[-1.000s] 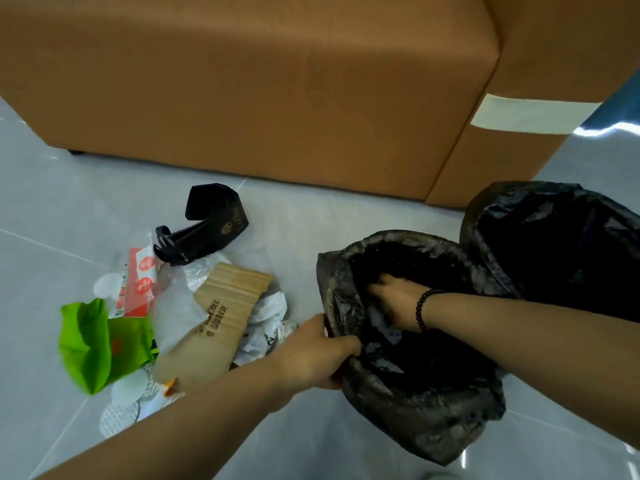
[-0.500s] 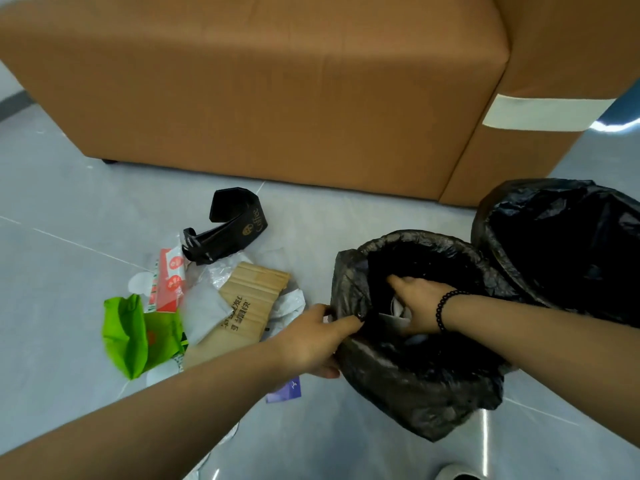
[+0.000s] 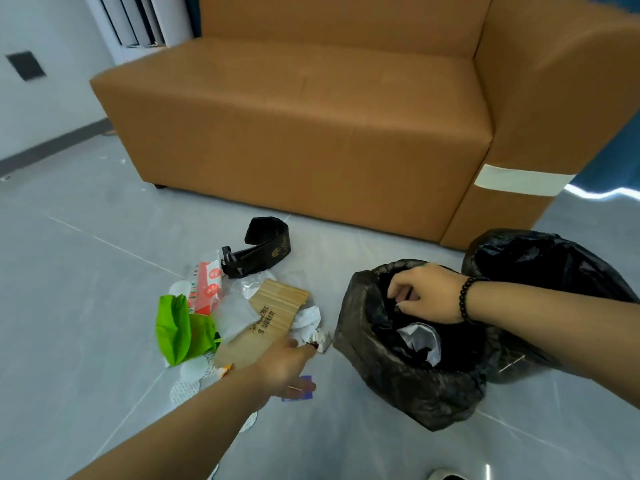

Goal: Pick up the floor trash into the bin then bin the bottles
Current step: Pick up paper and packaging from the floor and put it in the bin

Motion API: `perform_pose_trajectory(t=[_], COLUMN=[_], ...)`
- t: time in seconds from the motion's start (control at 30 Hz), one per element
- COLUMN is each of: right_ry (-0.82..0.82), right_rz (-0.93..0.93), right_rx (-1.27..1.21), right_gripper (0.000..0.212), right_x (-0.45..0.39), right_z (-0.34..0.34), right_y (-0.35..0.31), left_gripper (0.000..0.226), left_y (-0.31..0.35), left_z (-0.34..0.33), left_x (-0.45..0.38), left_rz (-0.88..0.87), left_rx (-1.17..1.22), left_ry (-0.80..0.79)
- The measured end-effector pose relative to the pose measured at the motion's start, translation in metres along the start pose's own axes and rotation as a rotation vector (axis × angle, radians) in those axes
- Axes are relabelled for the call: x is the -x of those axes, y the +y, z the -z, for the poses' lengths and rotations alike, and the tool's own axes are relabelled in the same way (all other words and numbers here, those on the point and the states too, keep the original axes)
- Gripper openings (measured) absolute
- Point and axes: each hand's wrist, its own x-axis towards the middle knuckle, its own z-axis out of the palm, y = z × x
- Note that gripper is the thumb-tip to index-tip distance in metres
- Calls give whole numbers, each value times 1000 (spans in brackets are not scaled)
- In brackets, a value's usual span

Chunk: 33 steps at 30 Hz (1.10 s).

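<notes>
A small bin lined with a black bag stands on the grey floor, white crumpled paper inside it. My right hand hovers over its mouth, fingers curled and holding nothing. My left hand is off the bin rim and reaches over the trash pile, fingers spread beside a crumpled white wrapper and above a purple scrap. The pile holds a brown paper bag, a green bag, a red and white packet and a black coffee cup carrier.
A second, larger black-bagged bin stands right behind the small one. A tan sofa blocks the far side. White round lids lie at the pile's near edge. A shoe tip shows at the bottom.
My left hand let go of the bin rim and moved left toward the trash pile. My right hand rose out of the bin, leaving white paper inside. The view tilted up.
</notes>
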Motion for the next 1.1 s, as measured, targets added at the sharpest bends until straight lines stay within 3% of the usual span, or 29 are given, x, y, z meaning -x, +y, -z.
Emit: perform_pose_trajectory(t=[0.13, 0.33, 0.43, 0.5, 0.7, 0.83, 0.97, 1.1], right_ry=[2, -55, -85, -73, -104, -106, -77, -42], right_rz=[84, 87, 52, 31, -14, -38, -75, -70], right_rx=[-22, -75, -121, -152, -182, -158, -142, -103], right_gripper=[23, 26, 25, 24, 21, 24, 25, 25], right_x=[-9, -55, -83, -98, -120, -115, -100, -78], right_z=[-8, -65, -86, -95, -114, -108, -88, -55], right_y=[-49, -105, -123, -130, -127, -112, -102, -101], left_gripper=[14, 25, 39, 33, 55, 71, 94, 95], left_y=[-29, -62, -74, -82, -91, -94, -85, -56], left_z=[19, 47, 59, 60, 42, 28, 24, 35], left_x=[-15, -42, -72, -92, -123, -134, -123, -96], left_rz=[30, 77, -33, -73, -143, -46, -58, -71], left_rx=[-35, 121, -236, -560, -1101, -1187, -1181, -1137], left_ry=[34, 93, 228, 288, 206, 105, 227, 288])
